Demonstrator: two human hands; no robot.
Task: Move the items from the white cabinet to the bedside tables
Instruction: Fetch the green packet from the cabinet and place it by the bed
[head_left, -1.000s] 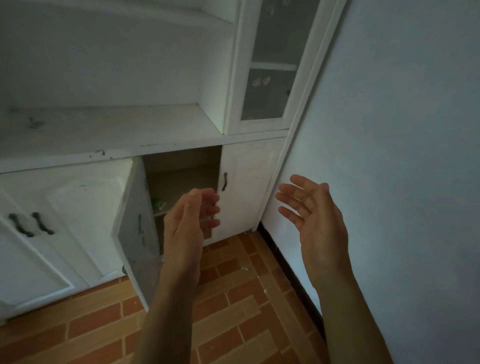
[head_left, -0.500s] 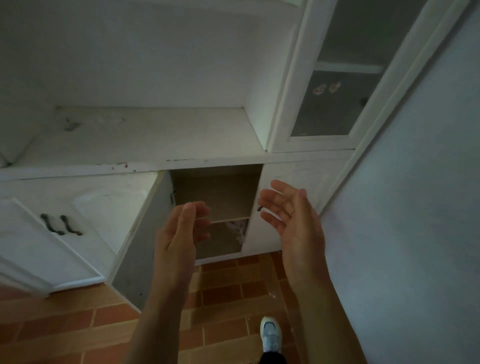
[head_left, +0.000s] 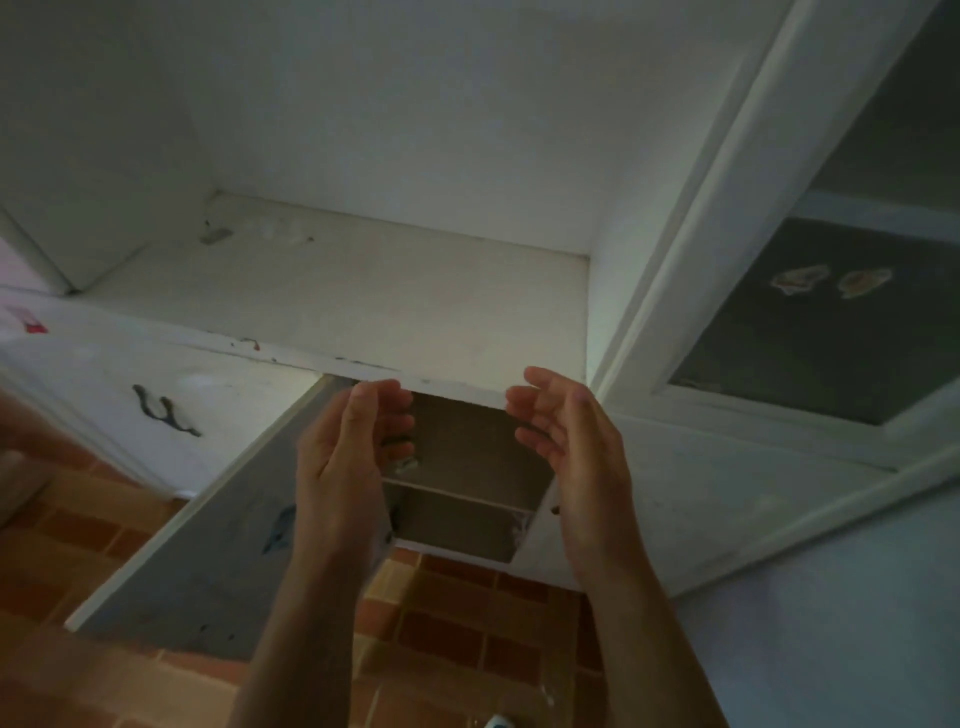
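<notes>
**Reaching into a dim compartment with nothing yet in hand**

Loose and slightly bent, the fingers (head_left: 387, 415) of the left hand (head_left: 343, 457) grip nothing. Those of the right hand (head_left: 576, 441) are likewise released. The two palms face each other in front of the open lower compartment of the white cabinet (head_left: 363, 291).

Behind the left fingertips a small pale item (head_left: 408, 464) lies at the left end of the inner shelf (head_left: 462, 496), with something dark just above it. Both are half hidden and too dim to identify. That looks like the main risk: a grasp made largely by feel could knock the item off the shelf edge or push it deeper.

The overhanging ledge (head_left: 457, 388) sits just above the knuckles, so lifting out too steeply may bump it. The open door (head_left: 218, 545) stands close on the left and could catch the forearm.

Two more pale things (head_left: 800, 279) show behind the glass door (head_left: 810, 353) to the right, well apart from the hands.
</notes>
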